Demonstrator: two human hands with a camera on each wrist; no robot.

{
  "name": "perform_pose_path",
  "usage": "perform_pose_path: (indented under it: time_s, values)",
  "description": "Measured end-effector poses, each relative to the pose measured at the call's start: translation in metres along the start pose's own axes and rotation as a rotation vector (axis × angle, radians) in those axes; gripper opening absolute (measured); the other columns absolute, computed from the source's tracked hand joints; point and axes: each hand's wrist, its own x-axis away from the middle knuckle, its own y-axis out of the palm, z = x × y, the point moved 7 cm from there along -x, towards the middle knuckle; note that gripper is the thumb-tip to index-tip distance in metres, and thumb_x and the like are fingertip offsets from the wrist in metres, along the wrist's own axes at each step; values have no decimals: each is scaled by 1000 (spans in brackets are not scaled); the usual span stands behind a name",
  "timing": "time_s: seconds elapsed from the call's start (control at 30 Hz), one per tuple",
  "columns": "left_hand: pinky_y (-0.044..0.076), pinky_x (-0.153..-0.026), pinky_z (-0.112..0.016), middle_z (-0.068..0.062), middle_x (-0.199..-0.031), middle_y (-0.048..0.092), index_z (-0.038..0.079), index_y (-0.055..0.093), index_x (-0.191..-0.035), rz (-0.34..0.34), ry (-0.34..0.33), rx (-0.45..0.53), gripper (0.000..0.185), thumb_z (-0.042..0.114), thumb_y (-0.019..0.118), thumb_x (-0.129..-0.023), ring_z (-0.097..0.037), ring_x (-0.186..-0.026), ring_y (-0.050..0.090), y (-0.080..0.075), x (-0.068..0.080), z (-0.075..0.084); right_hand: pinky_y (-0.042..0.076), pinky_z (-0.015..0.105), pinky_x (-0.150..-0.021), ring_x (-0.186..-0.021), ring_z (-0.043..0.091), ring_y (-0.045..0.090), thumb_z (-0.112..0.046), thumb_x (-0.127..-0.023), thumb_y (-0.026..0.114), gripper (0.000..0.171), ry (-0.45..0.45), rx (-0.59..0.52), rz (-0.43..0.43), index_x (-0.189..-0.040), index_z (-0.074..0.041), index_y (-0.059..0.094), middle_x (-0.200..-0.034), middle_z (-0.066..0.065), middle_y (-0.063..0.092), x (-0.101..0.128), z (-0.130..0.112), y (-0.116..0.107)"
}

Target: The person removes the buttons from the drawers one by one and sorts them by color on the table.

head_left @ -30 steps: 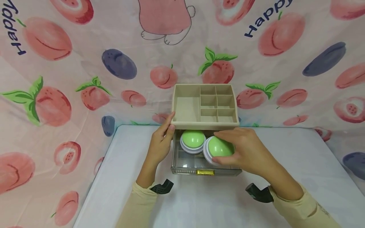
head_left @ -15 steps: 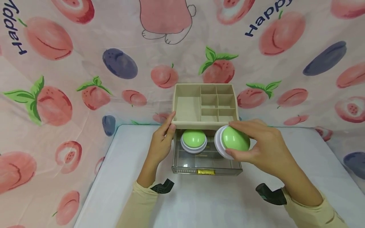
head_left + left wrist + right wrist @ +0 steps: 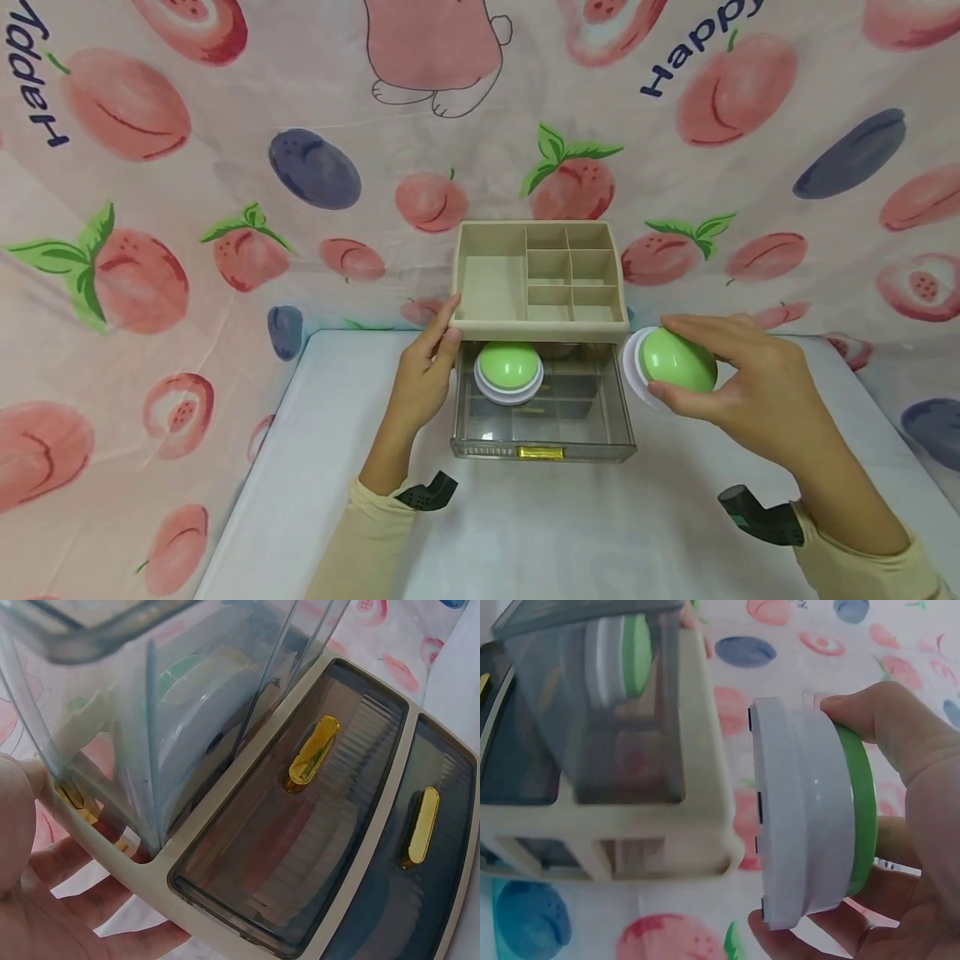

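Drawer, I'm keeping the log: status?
Left hand against organizer. Right hand holding green-topped disc outside open drawer. Second disc inside drawer. Nothing visibly blocking right hand.

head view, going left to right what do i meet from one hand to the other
The person's left hand, a white round object with a green domed top in the smoky transparent drawer, its matching green-domed twin in mid-grip, the person's right hand.
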Motion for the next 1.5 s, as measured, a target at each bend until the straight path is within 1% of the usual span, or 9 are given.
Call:
perform_pose_path:
  time_s: [0.27, 0.33, 0.5, 0.77, 1.1, 1.17, 1.27, 1.37, 1.5]
  values:
    - [48, -76, -34, -10, -116, 62, 40, 43, -155, 4, -4, -2, 48, 30, 51, -109, -22, -87, 57, -1, 0, 1, 40, 10, -74, -103, 26, 65, -20, -56, 96, 68, 84, 22, -11, -121, -11, 76, -116, 9, 75, 10, 22, 8]
    - [48, -75, -33, -10, -116, 62, 39, 43, -155, 3, -6, 2, 48, 29, 51, -108, -21, -86, 56, -1, 0, 1, 40, 11, -72, -102, 28, 64, -20, -57, 96, 69, 104, 27, -12, -121, -11, 76, -116, 11, 75, 14, 30, 12]
    - [47, -77, -33, -9, -126, 62, 36, 44, -155, 9, -14, 11, 48, 26, 51, -108, -20, -89, 56, 0, -1, 0, 43, 28, -66, -95, 26, 61, -23, -62, 96, 68, 200, 51, -42, -125, -11, 72, -113, 15, 74, 26, 58, 31]
    - [46, -77, -32, -17, -115, 60, 24, 42, -157, 6, -48, -4, 50, 17, 49, -109, -23, -86, 55, 1, -1, 1, 49, 43, -67, -99, 36, 63, -27, -71, 92, 58, 281, 34, -48, -121, -8, 74, -115, 18, 74, 45, 103, 73]
    - [46, -78, -32, -16, -97, 56, 18, 44, -156, 8, -30, -9, 48, 16, 48, -109, -23, -83, 54, -4, 4, 35, 50, 44, -69, -93, 37, 60, -37, -80, 86, 56, 425, 34, -119, -123, -4, 72, -113, 23, 73, 63, 146, 123]
    - [47, -79, -34, -17, -101, 58, 19, 44, -156, 11, -31, -6, 48, 16, 49, -109, -24, -86, 56, -4, 4, 35, 48, 42, -69, -93, 37, 60, -37, -80, 86, 57, 452, 31, -124, -124, -3, 71, -114, 23, 73, 65, 152, 130]
    - [50, -89, -42, -19, -128, 63, 19, 44, -157, 9, -34, -2, 48, 17, 49, -109, -27, -103, 60, -4, 4, 33, 45, 39, -68, -91, 36, 59, -39, -81, 85, 59, 479, 29, -140, -124, -2, 71, -111, 23, 73, 69, 159, 140]
    - [49, -102, -49, -11, -152, 52, 20, 44, -157, 3, -34, -5, 48, 18, 49, -109, -27, -125, 58, -2, 2, 24, 44, 38, -68, -91, 36, 58, -39, -81, 85, 58, 496, 22, -171, -123, -2, 70, -109, 23, 73, 72, 164, 149]
    - [46, -108, -52, -6, -158, 45, 22, 43, -157, 5, -33, -5, 48, 17, 49, -109, -27, -135, 53, -1, 1, 17, 49, 43, -69, -91, 37, 59, -39, -83, 84, 58, 501, 18, -221, -123, 1, 69, -107, 23, 72, 76, 169, 162]
